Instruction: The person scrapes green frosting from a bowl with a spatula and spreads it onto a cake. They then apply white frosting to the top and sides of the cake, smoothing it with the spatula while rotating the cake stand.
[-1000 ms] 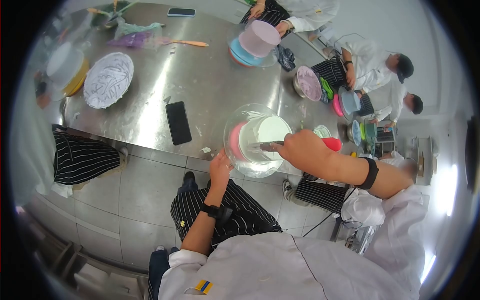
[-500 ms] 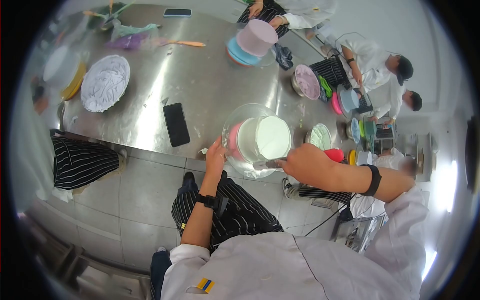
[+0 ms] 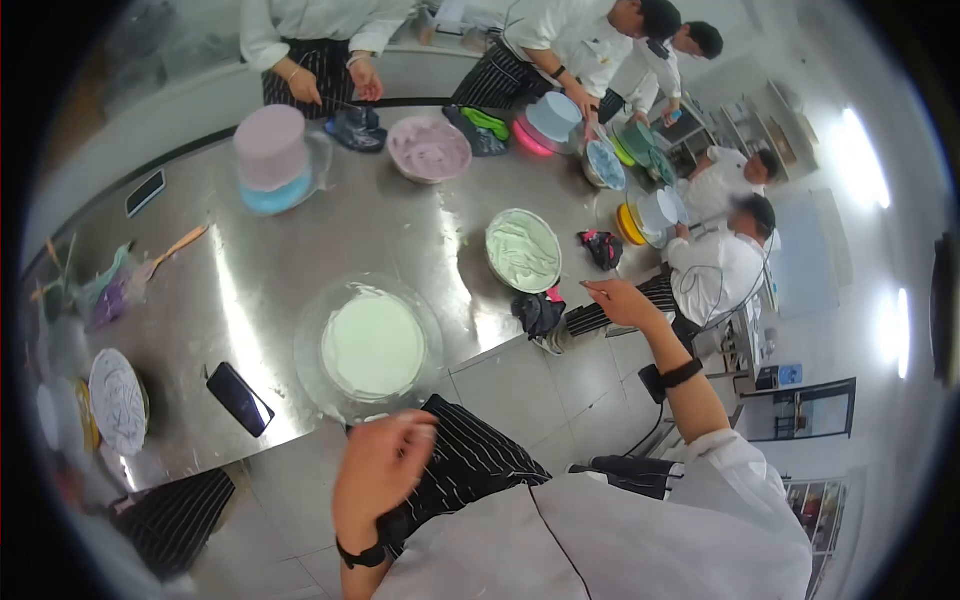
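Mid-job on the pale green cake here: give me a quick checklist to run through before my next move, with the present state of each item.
1. Left hand free: ok, raised near the table edge, nothing visibly held.
2. Right hand free: cannot tell; it reaches toward the bowl of pale green cream, fingers pinched, contents too small to see.
3. Pale green cake sitting centred on its clear round stand: ok.
4. Top of the cake smooth: ok; its sides cannot be seen from above.
5. Phone apart from the stand: ok, though close beside it.
6. Dark cloth at the table edge: within reach, ok.
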Tool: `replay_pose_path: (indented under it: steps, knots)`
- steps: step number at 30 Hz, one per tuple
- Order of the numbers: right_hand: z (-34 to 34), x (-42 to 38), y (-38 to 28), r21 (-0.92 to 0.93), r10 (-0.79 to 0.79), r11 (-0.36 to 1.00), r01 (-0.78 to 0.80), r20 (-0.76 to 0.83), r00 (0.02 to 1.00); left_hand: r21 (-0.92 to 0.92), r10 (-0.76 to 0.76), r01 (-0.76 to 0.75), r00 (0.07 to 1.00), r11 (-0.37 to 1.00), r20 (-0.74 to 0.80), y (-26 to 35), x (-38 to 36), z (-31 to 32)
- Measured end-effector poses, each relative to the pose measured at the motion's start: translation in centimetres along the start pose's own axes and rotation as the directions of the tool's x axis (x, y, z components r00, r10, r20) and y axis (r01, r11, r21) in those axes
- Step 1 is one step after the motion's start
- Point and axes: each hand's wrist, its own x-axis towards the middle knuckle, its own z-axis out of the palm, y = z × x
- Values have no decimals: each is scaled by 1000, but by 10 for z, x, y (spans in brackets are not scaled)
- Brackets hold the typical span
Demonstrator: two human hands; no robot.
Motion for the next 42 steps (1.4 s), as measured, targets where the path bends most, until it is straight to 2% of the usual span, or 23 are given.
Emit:
replay_pose_path:
  steps: [1,2,4,5,6,8,11,14,20,23,25,26,27,28,30,32,33,34,36,37,38,40,42]
  knots:
    - [10,7,19,-48,-97,994,96,-27,995,50,94,-103,983,993,156,14,30,28]
    - [17,12,39,92,78,992,-92,146,986,81,172,-207,934,975,313,19,65,61]
    - [9,42,35,256,293,838,-481,533,794,83,94,-99,993,992,65,5,144,141]
    - [18,55,51,264,258,849,-457,547,797,135,152,-140,985,981,-86,-53,198,187]
    - [30,65,68,273,225,858,-434,560,797,-63,-77,65,974,996,-213,-79,248,214]
    - [47,74,88,292,177,856,-427,609,773,71,-76,135,840,988,-537,-153,323,257]
    - [59,85,101,361,103,804,-472,698,709,-597,-510,321,842,735,-175,-168,359,267]
    - [70,81,104,486,31,701,-522,711,703,-760,-501,230,853,608,-143,-180,375,276]
    - [80,68,108,571,-12,546,-614,737,676,-727,-520,238,833,644,-189,-186,384,278]
    - [74,56,108,652,-53,287,-702,743,667,-633,-537,306,817,711,-208,-184,384,279]
    - [64,42,106,704,-104,111,-702,710,696,-60,-328,323,930,945,-165,-124,353,255]
    - [57,33,103,717,-130,22,-697,693,709,247,-247,263,965,933,-94,-77,324,234]
    - [47,22,98,719,-113,-83,-690,681,724,326,56,-91,992,941,114,-32,279,205]
    - [32,14,94,715,-100,-186,-674,668,737,225,20,-102,940,969,342,26,236,167]
    - [7,3,86,707,-36,-185,-683,689,724,40,-25,-2,755,999,656,89,156,92]
    - [-9,6,88,794,-120,-74,-603,593,796,-37,18,7,773,999,635,94,76,13]
    - [-25,14,83,874,-203,14,-486,478,854,-82,-22,60,917,995,398,73,34,-15]
    - [-53,30,64,935,-288,84,-343,353,890,-257,-308,299,951,919,3,46,-3,-29]
    - [-117,62,10,928,-347,256,-269,348,871,-193,-416,375,719,907,-556,-37,-17,-67]
    - [-153,79,-27,853,-320,481,-202,386,866,-265,-446,374,574,889,-687,-117,-20,-82]
    - [-176,95,-67,723,-278,678,-129,416,866,-169,-335,340,522,925,-784,-200,-22,-88]
    - [-190,130,-140,495,-413,835,240,274,869,-278,-321,164,584,946,-746,-328,-5,-78]
    - [-190,147,-213,228,-528,844,485,204,824,-805,-618,55,673,590,-406,-267,12,-48]
